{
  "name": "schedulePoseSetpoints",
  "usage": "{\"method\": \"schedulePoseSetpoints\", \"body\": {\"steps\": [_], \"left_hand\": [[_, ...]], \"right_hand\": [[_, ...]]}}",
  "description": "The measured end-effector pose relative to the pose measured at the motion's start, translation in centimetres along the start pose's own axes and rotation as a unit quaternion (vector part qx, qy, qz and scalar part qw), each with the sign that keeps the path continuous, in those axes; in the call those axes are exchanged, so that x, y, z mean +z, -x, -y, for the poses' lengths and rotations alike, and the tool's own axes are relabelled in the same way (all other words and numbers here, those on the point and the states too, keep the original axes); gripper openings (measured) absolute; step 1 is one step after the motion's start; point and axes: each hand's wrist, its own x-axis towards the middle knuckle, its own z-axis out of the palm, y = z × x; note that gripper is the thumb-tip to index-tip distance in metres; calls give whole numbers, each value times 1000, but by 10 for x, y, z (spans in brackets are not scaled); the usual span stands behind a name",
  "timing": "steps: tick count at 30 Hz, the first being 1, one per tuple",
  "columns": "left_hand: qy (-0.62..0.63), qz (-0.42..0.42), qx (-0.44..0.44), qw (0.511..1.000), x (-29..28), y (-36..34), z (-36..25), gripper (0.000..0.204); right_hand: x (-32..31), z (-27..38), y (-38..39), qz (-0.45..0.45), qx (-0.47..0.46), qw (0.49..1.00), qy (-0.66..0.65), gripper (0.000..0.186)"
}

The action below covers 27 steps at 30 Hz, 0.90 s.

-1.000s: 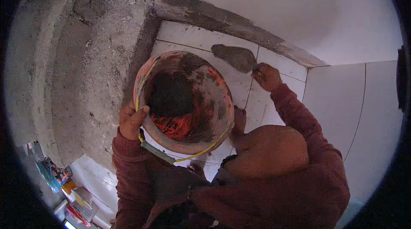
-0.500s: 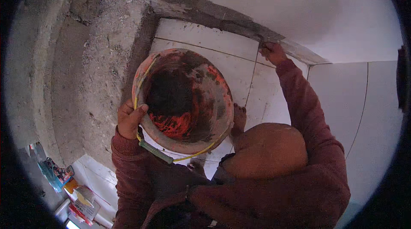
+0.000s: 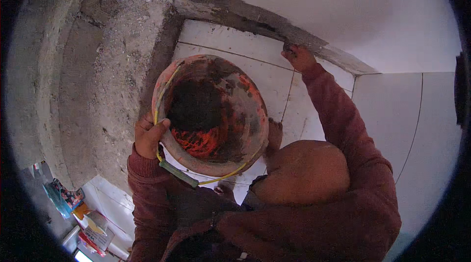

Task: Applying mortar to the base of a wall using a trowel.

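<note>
My left hand (image 3: 148, 137) grips the left rim of a round, mortar-smeared bucket (image 3: 245, 115), thumb over the edge. Inside the bucket lies a dark wet mix (image 3: 194, 105), with bright red-orange plastic showing through at its lower side. A yellow wire handle with a green grip (image 3: 179, 173) hangs along the near rim. Farther off and to the right, my right hand (image 3: 300, 59) is closed, its fingertips against the rough grey strip (image 3: 265, 17) at the foot of the white wall. Whatever those fingers may hold is too small and dark to make out.
Rough concrete steps (image 3: 122, 66) rise at the left. White floor tiles (image 3: 265, 78) with dark joints run under the bucket. My bent knee (image 3: 304, 171) and bare foot (image 3: 274, 132) are close to its right side. Several household items (image 3: 93, 223) lie at the lower left.
My right hand has slid a little to the left along the grey strip, and a darker patch shows there. The left hand and the bucket have stayed in place.
</note>
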Motion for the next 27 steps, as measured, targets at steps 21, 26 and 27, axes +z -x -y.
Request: {"method": "schedulePoseSetpoints", "body": {"steps": [21, 26, 27], "left_hand": [[17, -1, -7, 1000, -1, -2, 1, 13], [3, -3, -18, 1000, 13, 0, -8, 12], [-4, -12, -16, 1000, 11, 0, -6, 12]], "right_hand": [[16, -13, 5, -53, -72, 995, -39, 32], [31, 7, -18, -29, -18, 998, 44, 35], [29, 12, -19, -86, -43, 995, 38, 35]]}}
